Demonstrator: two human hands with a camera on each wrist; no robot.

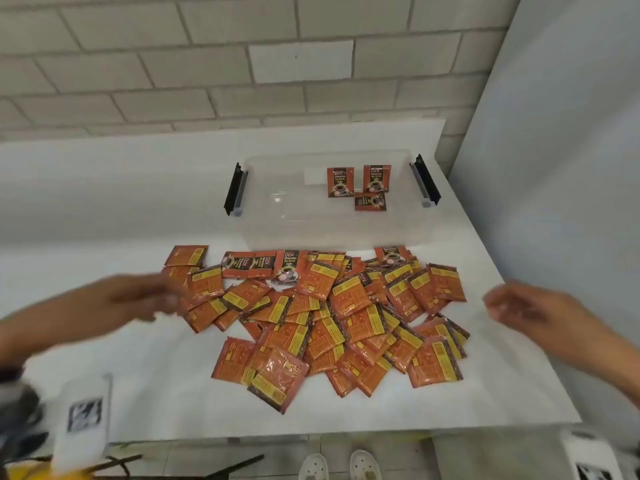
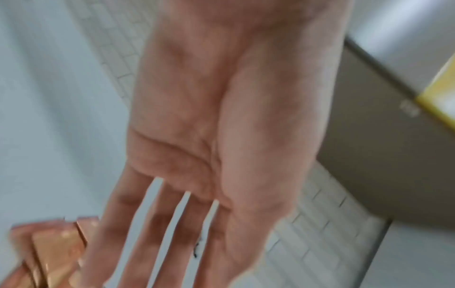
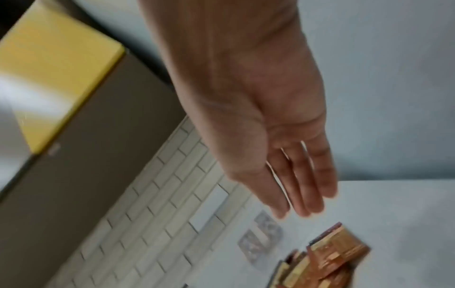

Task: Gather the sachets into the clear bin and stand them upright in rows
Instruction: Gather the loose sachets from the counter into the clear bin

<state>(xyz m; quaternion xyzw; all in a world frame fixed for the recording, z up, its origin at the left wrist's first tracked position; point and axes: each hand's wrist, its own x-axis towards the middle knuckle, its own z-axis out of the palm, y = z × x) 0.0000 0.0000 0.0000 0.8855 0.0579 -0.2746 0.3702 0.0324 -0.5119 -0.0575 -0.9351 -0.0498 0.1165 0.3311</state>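
- Surface (image 1: 104,209) — white, set against a brick wall, carrying everything in play.
- Clear bin (image 1: 263,233) at the far middle of it, lid off, black latches swung out at both ends; most of its floor is bare.
- Heap of sachets (image 1: 332,317) just in front of the bin, overlapping and lying flat — the bulk of the gathering is, by my judgement, not yet done.
- Three sachets in the bin (image 1: 358,185): two seem to lean up at the back, the third lies lower in front (no proper row yet).
- Left hand (image 1: 138,299) at the heap's left edge, grip spread with fingers straight, nothing in it; contact is blurred.
- Right hand (image 1: 530,310) near the heap's right side, fingers straight and empty.
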